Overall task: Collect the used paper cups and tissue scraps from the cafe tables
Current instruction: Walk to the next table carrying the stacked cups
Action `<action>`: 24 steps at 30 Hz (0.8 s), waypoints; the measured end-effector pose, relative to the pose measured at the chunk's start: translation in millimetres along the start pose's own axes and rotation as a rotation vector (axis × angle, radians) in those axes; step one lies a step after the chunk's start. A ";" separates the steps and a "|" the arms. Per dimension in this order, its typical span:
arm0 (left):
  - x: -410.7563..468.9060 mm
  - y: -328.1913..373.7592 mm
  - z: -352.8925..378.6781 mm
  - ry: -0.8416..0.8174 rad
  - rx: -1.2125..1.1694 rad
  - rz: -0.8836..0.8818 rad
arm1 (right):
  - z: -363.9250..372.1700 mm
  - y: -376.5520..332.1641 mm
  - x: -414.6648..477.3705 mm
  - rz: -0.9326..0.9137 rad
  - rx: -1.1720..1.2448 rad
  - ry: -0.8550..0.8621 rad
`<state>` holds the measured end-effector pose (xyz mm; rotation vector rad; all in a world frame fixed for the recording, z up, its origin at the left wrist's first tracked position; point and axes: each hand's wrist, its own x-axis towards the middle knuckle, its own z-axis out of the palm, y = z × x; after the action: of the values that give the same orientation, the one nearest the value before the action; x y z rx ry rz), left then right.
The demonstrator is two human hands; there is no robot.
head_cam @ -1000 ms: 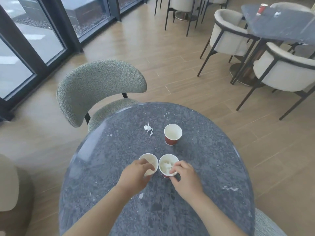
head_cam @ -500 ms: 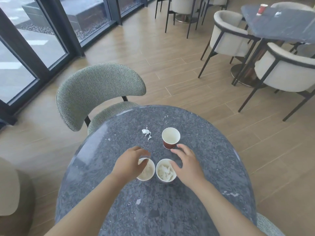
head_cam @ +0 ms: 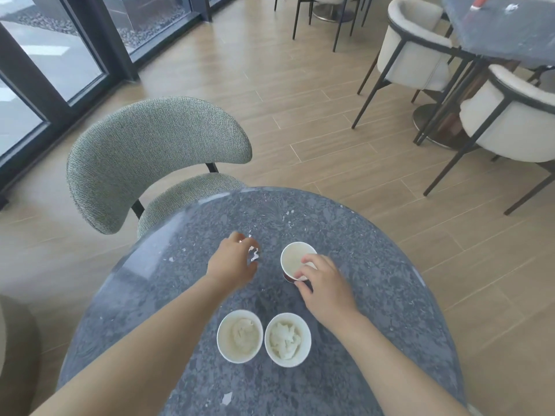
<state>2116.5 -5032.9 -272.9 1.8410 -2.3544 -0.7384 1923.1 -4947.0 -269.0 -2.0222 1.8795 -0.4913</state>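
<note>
Two paper cups stuffed with tissue stand side by side near me on the round grey stone table (head_cam: 375,289): the left cup (head_cam: 239,336) and the right cup (head_cam: 287,339). Farther out, my right hand (head_cam: 322,283) grips the rim of a third, red paper cup (head_cam: 292,259), which looks empty. My left hand (head_cam: 234,259) curls over a white tissue scrap (head_cam: 254,254), fingers touching it. A small scrap (head_cam: 227,397) lies near the table's front edge.
A grey-green upholstered chair (head_cam: 150,157) is tucked in at the table's far left. White armchairs (head_cam: 507,124) surround another dark table (head_cam: 504,28) at the back right, with a red cup (head_cam: 480,0) and tissue (head_cam: 510,7) on it. Glass doors run along the left.
Both hands let go of the two tissue-filled cups and moved away from me: the left to the tissue scrap, the right onto the red cup.
</note>
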 end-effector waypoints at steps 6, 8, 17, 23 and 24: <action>19.6 -4.2 28.0 -0.058 0.068 -0.023 | 3.1 5.5 5.1 -0.050 0.024 0.069; 24.4 -6.7 33.3 -0.080 0.060 -0.003 | 2.5 6.2 6.7 -0.054 0.034 0.081; 6.9 -11.0 34.5 -0.155 0.018 0.097 | 1.2 4.0 -12.6 -0.017 0.058 0.085; -42.9 0.8 2.4 0.002 -0.105 0.135 | -8.8 2.9 -44.1 0.031 0.097 0.097; -55.3 2.4 -3.9 0.026 -0.134 0.141 | -10.7 2.5 -50.0 0.041 0.101 0.103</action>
<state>2131.4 -4982.4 -255.4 1.6041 -2.3272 -0.8270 1912.5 -4897.3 -261.8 -1.9235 1.9100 -0.6769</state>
